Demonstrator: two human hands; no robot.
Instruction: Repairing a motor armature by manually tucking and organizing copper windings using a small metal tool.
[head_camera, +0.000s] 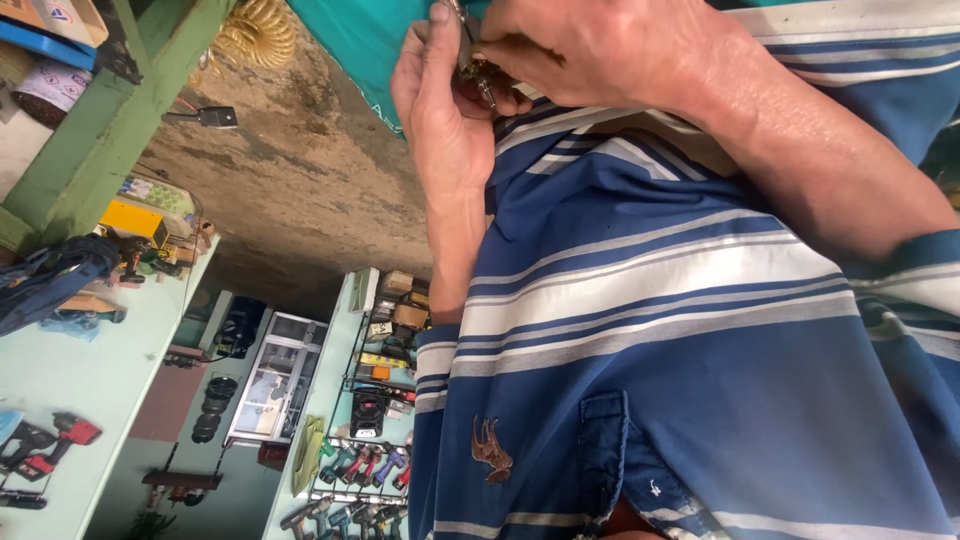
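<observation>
Because the small metal part (478, 70) sits pinched between both hands close against the striped blue shirt (650, 300), high in the head view and partly cut off by the frame edge, a slip looks like the main risk: the piece is tiny, and a loosened pinch would likely let it drop down the shirt to the concrete floor (300, 170), where it would be hard to find. The view is also tilted, so fine alignment is hard to judge. The left hand (445, 130) has its grip closed, thumb and fingers curled around the lower end of the part. The right hand (590, 45) has its grip clenched too, fingertips pressing the upper end. Shelves of power drills (360, 465) stand well apart.
</observation>
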